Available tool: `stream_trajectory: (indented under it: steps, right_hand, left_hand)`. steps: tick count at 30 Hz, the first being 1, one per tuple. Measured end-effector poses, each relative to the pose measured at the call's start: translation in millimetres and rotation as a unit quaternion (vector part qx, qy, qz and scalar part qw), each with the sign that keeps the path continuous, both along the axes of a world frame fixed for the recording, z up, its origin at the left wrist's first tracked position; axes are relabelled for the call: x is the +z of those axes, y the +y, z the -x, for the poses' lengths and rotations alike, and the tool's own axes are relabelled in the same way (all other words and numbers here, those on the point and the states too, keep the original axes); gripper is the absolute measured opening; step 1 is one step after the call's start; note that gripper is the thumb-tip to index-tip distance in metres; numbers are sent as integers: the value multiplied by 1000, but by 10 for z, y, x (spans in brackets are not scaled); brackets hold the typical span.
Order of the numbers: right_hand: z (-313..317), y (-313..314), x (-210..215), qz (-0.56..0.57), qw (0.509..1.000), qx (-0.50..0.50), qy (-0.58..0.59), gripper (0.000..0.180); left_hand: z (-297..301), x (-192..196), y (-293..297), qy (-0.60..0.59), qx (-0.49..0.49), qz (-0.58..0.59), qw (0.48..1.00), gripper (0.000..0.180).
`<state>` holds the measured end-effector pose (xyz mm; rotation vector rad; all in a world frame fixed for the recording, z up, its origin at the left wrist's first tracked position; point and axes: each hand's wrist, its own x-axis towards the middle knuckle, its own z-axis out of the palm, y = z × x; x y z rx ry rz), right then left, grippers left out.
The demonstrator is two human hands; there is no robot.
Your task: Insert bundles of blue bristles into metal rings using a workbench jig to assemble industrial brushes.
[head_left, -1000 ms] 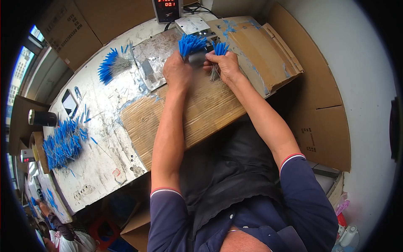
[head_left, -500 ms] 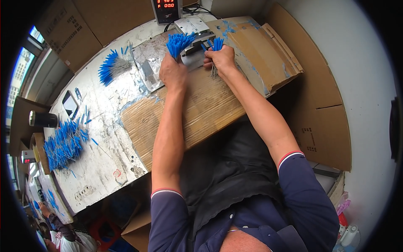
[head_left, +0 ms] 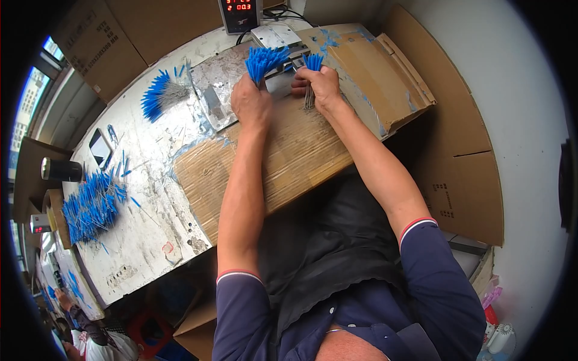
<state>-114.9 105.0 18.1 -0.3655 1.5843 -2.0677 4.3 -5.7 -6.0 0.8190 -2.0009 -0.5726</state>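
Observation:
My left hand [head_left: 250,102] is closed round a thick bundle of thin wire pieces with blue sleeves [head_left: 265,61], the blue ends fanned upward. Close by on the right, my right hand [head_left: 319,84] grips a smaller bundle of the same wire pieces [head_left: 312,61]; their bare grey ends hang below the fist. Both hands are at a small metal fixture [head_left: 277,37] at the table's far side, and the bundles partly hide it. Whether any single piece touches the fixture I cannot tell.
A digital display box [head_left: 239,15] stands behind the fixture. Blue-sleeved wires lie in a fanned pile [head_left: 158,96] and a larger heap [head_left: 93,204] on the left. A phone [head_left: 100,149] and dark cylinder [head_left: 62,170] are nearby. Cardboard [head_left: 271,162] covers the near edge; a taped box [head_left: 367,72] stands right.
My left hand and its bundle have shifted slightly right. The right hand has moved a little, its bundle now more upright. The digits on the display differ.

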Motion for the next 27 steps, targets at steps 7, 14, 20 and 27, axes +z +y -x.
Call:
stream_trajectory:
  steps: [7,14,20,27]
  right_hand:
    - [58,127,-60,50,996,33,-67,18]
    - [-108,158,45,-24,998,54,-20,14]
    - [-84,187,-16,-38,996,76,1,15]
    - [-79,214,-23,7,999,37,-33,20]
  left_hand:
    - [1,24,28,-16,-23,-7,1000,14]
    - [-23,16,14,-16,-31,-17,999,19]
    - [-5,0,32,-39,-34,22,998,15]
    - [18,-40,14,-43,-13,37,998,13]
